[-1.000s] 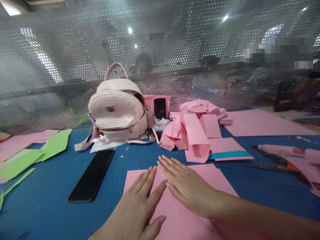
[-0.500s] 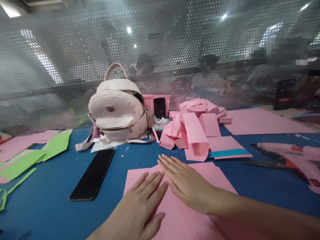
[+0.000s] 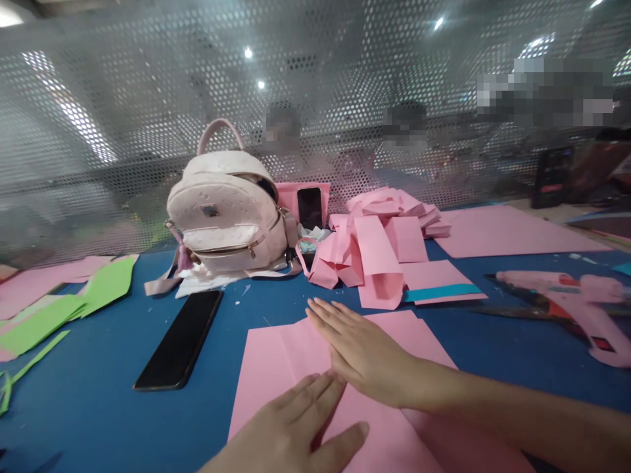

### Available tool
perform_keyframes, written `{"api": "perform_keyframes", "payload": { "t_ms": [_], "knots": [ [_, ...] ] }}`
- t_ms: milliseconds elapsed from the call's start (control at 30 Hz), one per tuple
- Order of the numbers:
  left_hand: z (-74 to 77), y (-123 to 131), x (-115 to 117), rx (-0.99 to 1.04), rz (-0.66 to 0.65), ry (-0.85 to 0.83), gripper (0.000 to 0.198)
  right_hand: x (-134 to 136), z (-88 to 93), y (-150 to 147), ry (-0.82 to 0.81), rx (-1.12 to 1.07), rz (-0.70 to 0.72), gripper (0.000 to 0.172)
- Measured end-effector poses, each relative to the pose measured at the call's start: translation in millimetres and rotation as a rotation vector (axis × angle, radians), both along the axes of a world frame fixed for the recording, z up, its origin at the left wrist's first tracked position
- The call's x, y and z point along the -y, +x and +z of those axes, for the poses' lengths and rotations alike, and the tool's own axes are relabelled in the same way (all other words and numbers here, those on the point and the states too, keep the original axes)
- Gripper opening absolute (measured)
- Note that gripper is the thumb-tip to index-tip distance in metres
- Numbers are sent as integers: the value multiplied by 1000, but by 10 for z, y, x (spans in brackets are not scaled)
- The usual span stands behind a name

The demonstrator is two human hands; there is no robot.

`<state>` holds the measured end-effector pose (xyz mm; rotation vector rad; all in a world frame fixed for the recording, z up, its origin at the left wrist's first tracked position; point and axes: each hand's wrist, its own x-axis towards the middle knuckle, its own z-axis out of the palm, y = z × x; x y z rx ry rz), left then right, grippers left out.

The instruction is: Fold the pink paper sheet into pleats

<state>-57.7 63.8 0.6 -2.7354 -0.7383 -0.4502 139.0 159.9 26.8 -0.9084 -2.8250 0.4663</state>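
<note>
Pink paper (image 3: 261, 374) with a fold lies on the blue table in front of me. My right hand (image 3: 365, 351) rests flat on its upper middle, fingers stretched out and pointing away to the left. Lower down, my left hand (image 3: 300, 420) lies on the same paper with fingers extended and thumb spread. Its fingertips meet the right hand near the palm. The hands hide part of the fold.
A black phone (image 3: 180, 341) lies left of the paper, green paper strips (image 3: 44, 325) beyond it. A pale backpack (image 3: 229, 217) stands behind, beside crumpled pink paper pieces (image 3: 377, 243). At right lie a pink glue gun (image 3: 566, 295) and dark scissors (image 3: 522, 312).
My left hand has slid toward me and to the right along the paper. The right hand stays nearly in place. The view has shifted slightly.
</note>
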Motion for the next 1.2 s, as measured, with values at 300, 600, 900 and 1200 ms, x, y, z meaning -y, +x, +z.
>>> {"api": "perform_keyframes", "payload": {
  "t_ms": [300, 600, 900, 1200],
  "knots": [
    [90, 2, 18, -17, -18, -177, 58, -4, 45, 10, -26, 22, 3, 60],
    [434, 2, 140, -111, 22, -424, 59, 357, 44, 444, -77, -24, 19, 60],
    [365, -5, 183, -53, 25, -445, 58, 1180, -8, 1150, -62, -101, -34, 67],
    [348, -3, 194, -9, 19, -434, 59, 1412, -77, 1158, 3, -128, 10, 67]
  ]
}}
